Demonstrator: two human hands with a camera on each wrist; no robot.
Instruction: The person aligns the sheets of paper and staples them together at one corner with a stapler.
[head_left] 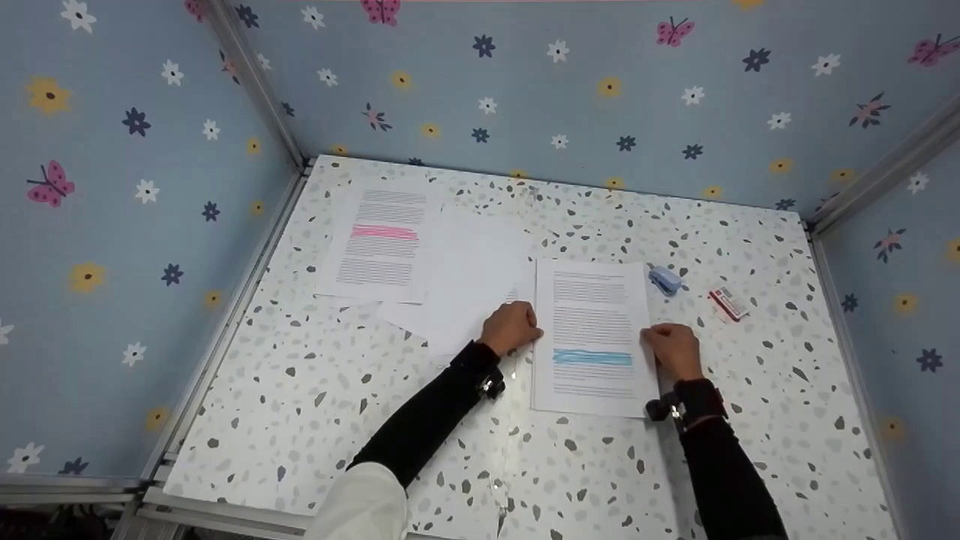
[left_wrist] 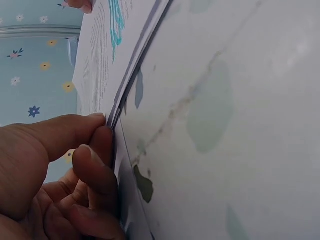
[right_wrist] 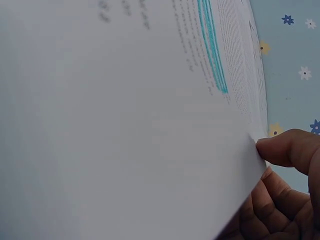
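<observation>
A stack of printed sheets (head_left: 592, 322) lies in front of me, its top page marked with a blue highlighted band (head_left: 592, 358). My left hand (head_left: 512, 328) pinches the stack's left edge between thumb and fingers; the left wrist view shows several page edges (left_wrist: 137, 50) at the fingertips. On the opposite side, my right hand (head_left: 675, 350) pinches the right edge. In the right wrist view the thumb (right_wrist: 285, 147) presses on top of the paper (right_wrist: 150, 150), with curled fingers beneath.
To the left, a page with a pink highlighted band (head_left: 384, 233) overlaps blank white sheets (head_left: 480, 259). A small blue stapler (head_left: 664, 280) sits by the stack's upper right corner, with a red and white box (head_left: 728, 304) farther right. Flowered panels (head_left: 525, 90) enclose the speckled table (head_left: 337, 420).
</observation>
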